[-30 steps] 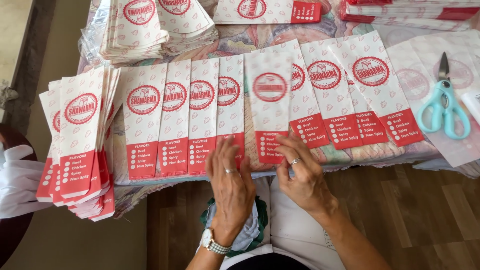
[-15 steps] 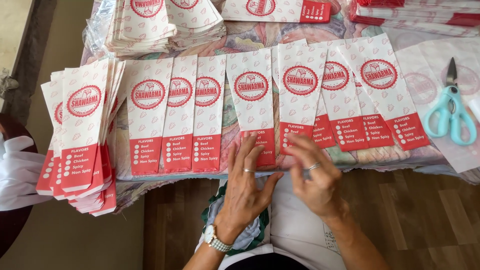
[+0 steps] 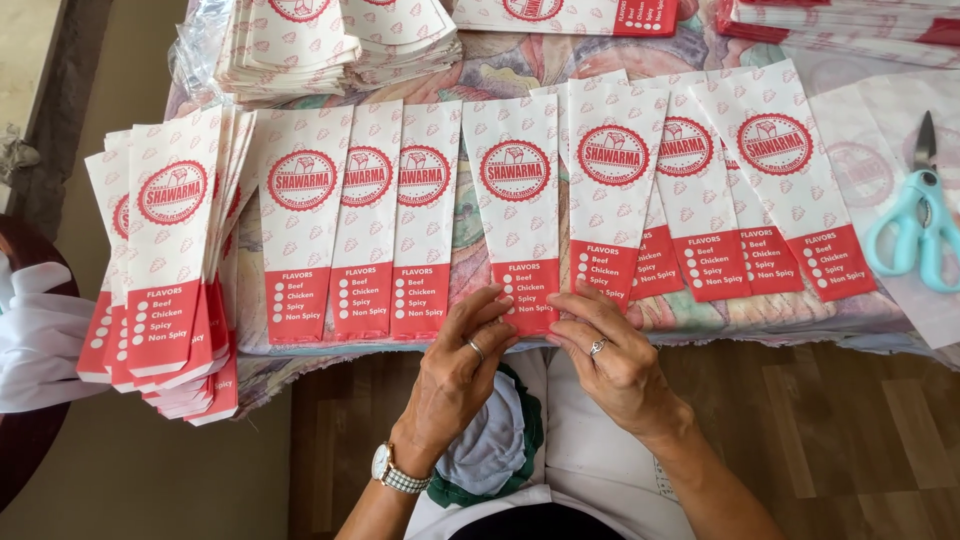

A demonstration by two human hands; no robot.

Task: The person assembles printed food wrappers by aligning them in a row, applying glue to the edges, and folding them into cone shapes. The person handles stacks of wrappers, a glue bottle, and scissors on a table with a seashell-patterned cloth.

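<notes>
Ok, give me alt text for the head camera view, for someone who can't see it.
Two hands, left hand and right hand, touch the lower ends of white and red paper bags laid overlapping in a row on a table. Stacks of bags lie left, scissors right.

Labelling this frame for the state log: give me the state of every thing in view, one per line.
left hand: fingers resting on a bag's lower edge, not gripping
right hand: fingers on the next bag's lower edge
row of paper bags: flat, overlapping, printed side up
stack of bags at left: fanned, overhanging the table edge
scissors: closed, lying flat
</notes>
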